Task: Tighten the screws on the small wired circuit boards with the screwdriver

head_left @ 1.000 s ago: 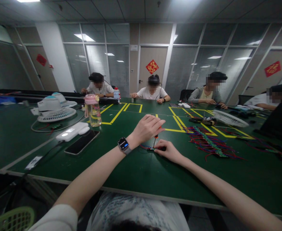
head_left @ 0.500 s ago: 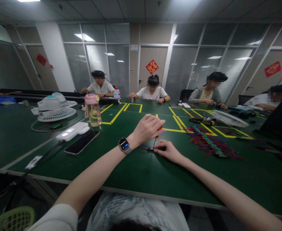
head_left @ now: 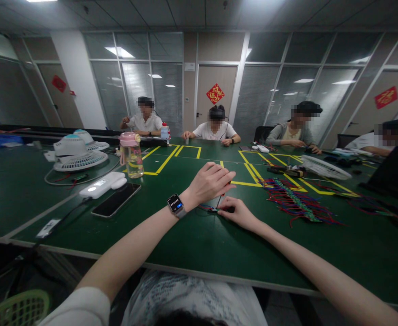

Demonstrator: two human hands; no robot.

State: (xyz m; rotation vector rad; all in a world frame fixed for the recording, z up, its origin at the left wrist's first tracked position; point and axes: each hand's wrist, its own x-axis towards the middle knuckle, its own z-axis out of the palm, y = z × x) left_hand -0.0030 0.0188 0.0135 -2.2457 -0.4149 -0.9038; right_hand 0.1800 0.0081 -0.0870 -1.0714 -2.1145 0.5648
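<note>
My left hand (head_left: pixel 210 182), with a watch on its wrist, is closed around the handle of a screwdriver (head_left: pixel 219 200). The handle is mostly hidden by the fingers; its thin dark shaft points down. The shaft's tip meets a small green circuit board (head_left: pixel 213 210) lying on the green table. Red and blue wires run from the board toward the left, beneath my left wrist. With thumb and fingertips, my right hand (head_left: pixel 239 213) pinches the board's right end. Whether the tip sits in a screw is too small to tell.
To the left are a phone (head_left: pixel 116 200), a white power strip (head_left: pixel 102 184), a pink-lidded bottle (head_left: pixel 131 156) and white fans (head_left: pixel 80 155). On the right lie a row of wired boards (head_left: pixel 292 199) and a fan grille (head_left: pixel 326 167). Several people sit across the table.
My left hand has turned slightly around the screwdriver, covering more of its orange-red handle. My right hand and the board stay in place. Across the table, the person at left has raised a hand.
</note>
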